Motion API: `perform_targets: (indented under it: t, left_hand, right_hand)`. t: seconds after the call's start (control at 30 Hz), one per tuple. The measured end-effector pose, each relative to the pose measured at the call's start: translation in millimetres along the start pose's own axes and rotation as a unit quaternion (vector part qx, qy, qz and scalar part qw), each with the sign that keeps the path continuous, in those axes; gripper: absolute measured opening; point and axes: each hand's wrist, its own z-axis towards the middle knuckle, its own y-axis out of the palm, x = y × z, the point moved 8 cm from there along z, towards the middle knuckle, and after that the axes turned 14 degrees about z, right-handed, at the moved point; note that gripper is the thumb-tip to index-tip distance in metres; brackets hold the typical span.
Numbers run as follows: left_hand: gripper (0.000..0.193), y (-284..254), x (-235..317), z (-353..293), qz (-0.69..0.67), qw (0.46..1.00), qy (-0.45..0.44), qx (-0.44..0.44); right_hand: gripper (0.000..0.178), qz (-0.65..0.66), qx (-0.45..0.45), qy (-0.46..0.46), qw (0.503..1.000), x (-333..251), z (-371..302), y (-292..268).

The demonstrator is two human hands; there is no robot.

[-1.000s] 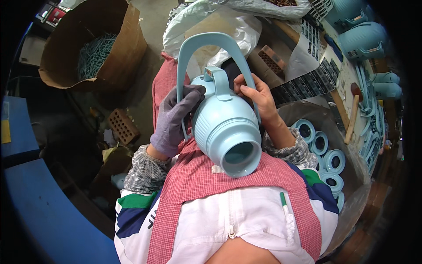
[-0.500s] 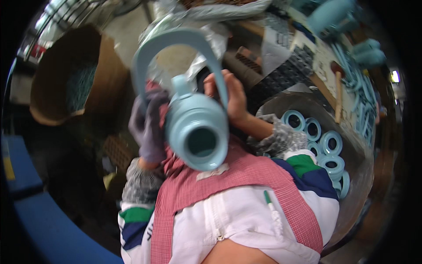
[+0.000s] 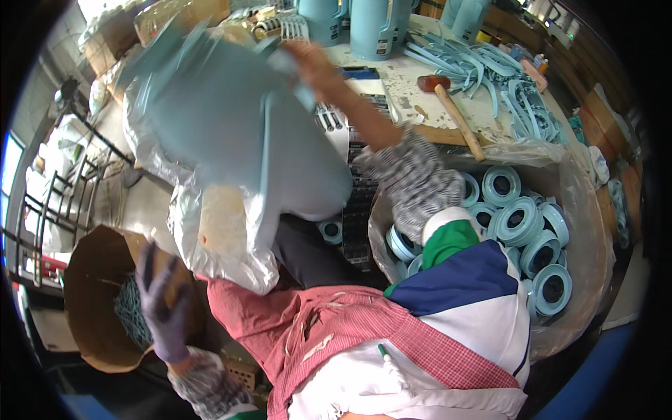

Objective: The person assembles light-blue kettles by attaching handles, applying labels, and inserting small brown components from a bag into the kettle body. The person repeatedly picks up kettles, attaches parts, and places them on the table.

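A large light blue thermos jug point(image 3: 238, 126), smeared by motion, hangs tilted in front of me at the upper left. My right hand point(image 3: 316, 70) reaches up to its far upper part, with fingers bent around a blurred piece there. Lower left, my left hand point(image 3: 165, 297) wears a grey-purple glove and holds nothing. Its fingers are apart, beside a round brown container point(image 3: 91, 301) with thin blue-green scraps in it. Below the jug lies a crumpled clear plastic bag point(image 3: 238, 262), partly covered by it.
A plastic-lined bin point(image 3: 588, 280) at my right holds several light blue rings point(image 3: 551, 288). On the worktable point(image 3: 420, 112) are a wooden-handled mallet point(image 3: 458, 122), a heap of light blue strips point(image 3: 483, 63) and upright jugs point(image 3: 369, 28). A black metal rack point(image 3: 52, 210) stands left.
The jug has swung from in front of my chest up and away to the left. My left hand has let go of it and moved down left. My view has shifted toward the table.
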Motion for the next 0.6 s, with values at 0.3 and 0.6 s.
perform_targets:
  t: [0.3,0.6]
  left_hand:
    - [0.031,89,-86,-46,-0.184,0.960,-0.152,-0.146]
    - [0.028,85,-107,-62,-0.133,0.952,-0.258,-0.095]
  right_hand:
    - [0.005,-0.175,0.133,-0.178,0.959,-61,98,-201]
    - [0.042,-0.524,0.368,-0.226,0.734,-16,159,-349]
